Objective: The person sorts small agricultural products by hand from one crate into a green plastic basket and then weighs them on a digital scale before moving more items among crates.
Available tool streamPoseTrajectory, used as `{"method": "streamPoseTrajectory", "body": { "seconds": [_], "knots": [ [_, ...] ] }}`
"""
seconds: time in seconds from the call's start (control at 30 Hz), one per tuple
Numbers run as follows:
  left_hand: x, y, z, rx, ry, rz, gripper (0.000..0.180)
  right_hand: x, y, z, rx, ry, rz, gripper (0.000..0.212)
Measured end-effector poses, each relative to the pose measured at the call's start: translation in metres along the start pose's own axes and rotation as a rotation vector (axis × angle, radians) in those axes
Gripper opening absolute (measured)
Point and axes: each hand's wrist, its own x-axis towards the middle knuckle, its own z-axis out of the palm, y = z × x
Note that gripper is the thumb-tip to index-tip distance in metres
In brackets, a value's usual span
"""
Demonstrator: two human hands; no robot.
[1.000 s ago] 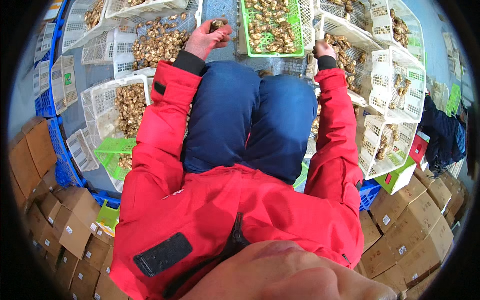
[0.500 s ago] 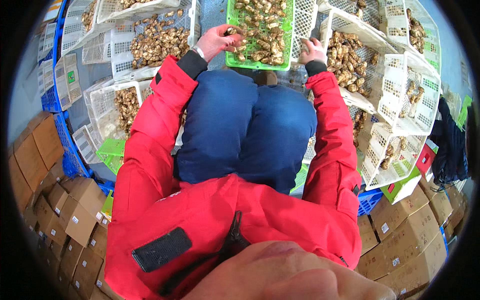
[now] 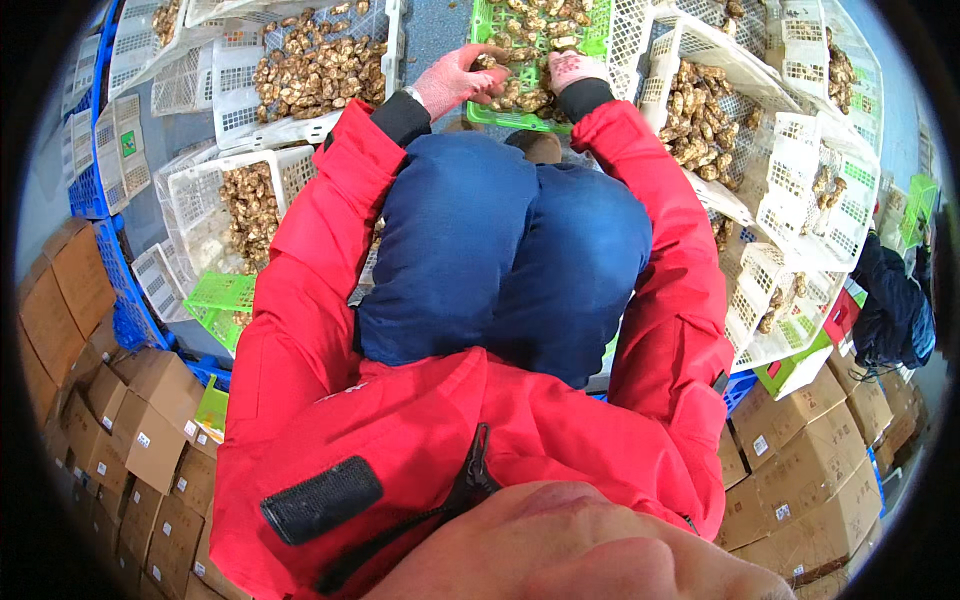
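Observation:
A bright green plastic crate [image 3: 601, 28] stands just beyond my knees, holding many brown-and-cream mushrooms [image 3: 528, 98]. My left hand [image 3: 455, 82], in a pinkish knit glove, is at the crate's left edge, thumb and fingers curled round a mushroom [image 3: 486, 62]. Over the right part of the same crate, my gloved right hand [image 3: 574, 68] reaches down among the mushrooms. Its fingertips are mostly hidden by the back of the hand, so its grip does not show.
White mesh baskets with mushrooms surround me: one at the left [image 3: 238, 118], another nearer left [image 3: 200, 215], tilted ones at the right [image 3: 655, 90]. Brown cartons [image 3: 160, 440] are stacked behind on both sides. Dark cloth [image 3: 890, 310] hangs at the far right.
My right hand has moved left, from beside the right-hand white basket to over the green crate. My left hand has shifted slightly right. The whole view has shifted a little.

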Motion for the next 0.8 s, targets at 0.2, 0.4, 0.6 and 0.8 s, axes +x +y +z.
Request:
{"method": "streamPoseTrajectory", "body": {
  "seconds": [0.2, 0.4, 0.6, 0.8],
  "knots": [
    [0.004, -0.005, -0.008, -0.202, 0.032, 0.139, 0.057, -0.005, 0.008, -0.036, 0.389, 0.217, -0.056, 0.039],
    [0.007, 0.002, 0.007, -0.441, -0.099, -0.008, 0.029, -0.026, 0.011, -0.041, 0.568, 0.162, -0.133, 0.037],
    [0.003, -0.008, -0.006, -0.367, -0.018, 0.048, 0.025, -0.032, 0.001, -0.017, -0.234, -0.025, -0.085, 0.024],
    [0.006, -0.016, -0.004, -0.843, -0.044, -0.133, 0.032, -0.035, -0.004, -0.057, 0.55, 0.234, -0.228, 0.039]
  ]
}}
